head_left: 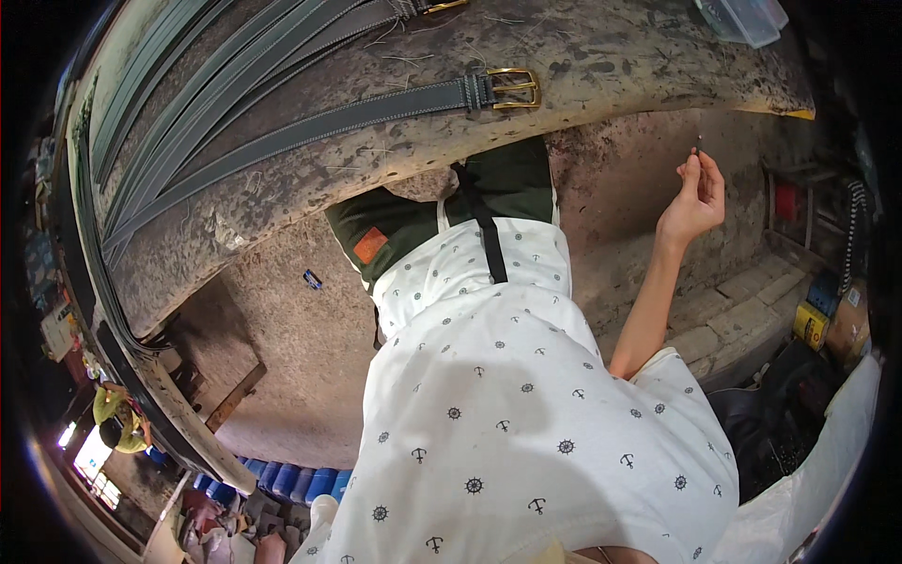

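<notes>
Across the top of the view runs a worn, stained table, its edge bending with the lens. On it lie long grey leather belts, side by side and running off to the left; the nearest one ends in a brass buckle. A clear plastic box sits at the table's far right corner. Below the table, a white shirt printed with small anchors and wheels fills the middle, with dark trousers above it. The right hand is raised beside the table's edge, well apart from the belts, its grip closed: fingertips pinch a tiny dark thing, too small to make out. The left hand is out of sight.
</notes>
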`<move>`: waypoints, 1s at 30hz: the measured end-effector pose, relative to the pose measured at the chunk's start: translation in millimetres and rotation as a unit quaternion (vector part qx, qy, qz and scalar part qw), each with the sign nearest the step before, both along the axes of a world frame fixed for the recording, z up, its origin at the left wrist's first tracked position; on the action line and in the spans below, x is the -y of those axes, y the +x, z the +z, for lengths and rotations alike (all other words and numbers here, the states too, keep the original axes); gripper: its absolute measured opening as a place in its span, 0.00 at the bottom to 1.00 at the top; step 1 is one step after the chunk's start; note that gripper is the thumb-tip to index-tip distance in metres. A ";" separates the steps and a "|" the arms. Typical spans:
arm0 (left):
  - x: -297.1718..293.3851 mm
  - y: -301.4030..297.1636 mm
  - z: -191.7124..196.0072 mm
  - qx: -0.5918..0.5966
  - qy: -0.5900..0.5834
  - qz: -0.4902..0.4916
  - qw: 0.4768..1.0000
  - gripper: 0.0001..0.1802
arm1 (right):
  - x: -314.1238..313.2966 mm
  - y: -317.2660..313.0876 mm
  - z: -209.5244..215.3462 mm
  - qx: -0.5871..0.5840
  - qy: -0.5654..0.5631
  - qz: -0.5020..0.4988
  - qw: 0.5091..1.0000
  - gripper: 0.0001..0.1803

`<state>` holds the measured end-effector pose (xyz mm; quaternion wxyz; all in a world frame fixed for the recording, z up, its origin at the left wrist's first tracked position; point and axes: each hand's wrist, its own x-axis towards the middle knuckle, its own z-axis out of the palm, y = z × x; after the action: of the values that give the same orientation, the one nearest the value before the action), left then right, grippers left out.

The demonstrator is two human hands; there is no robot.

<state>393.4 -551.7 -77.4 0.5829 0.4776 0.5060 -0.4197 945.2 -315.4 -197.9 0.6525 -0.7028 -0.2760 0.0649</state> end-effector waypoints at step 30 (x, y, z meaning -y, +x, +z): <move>-339.8 66.0 81.5 0.213 0.367 -0.033 0.905 0.14 | -66.3 -1.2 9.7 -0.176 0.015 0.130 0.976 0.09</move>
<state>459.4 -212.0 4.1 0.4464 0.7523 0.4715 -0.1116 944.0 -249.1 -188.2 0.6871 -0.6287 -0.2471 0.2677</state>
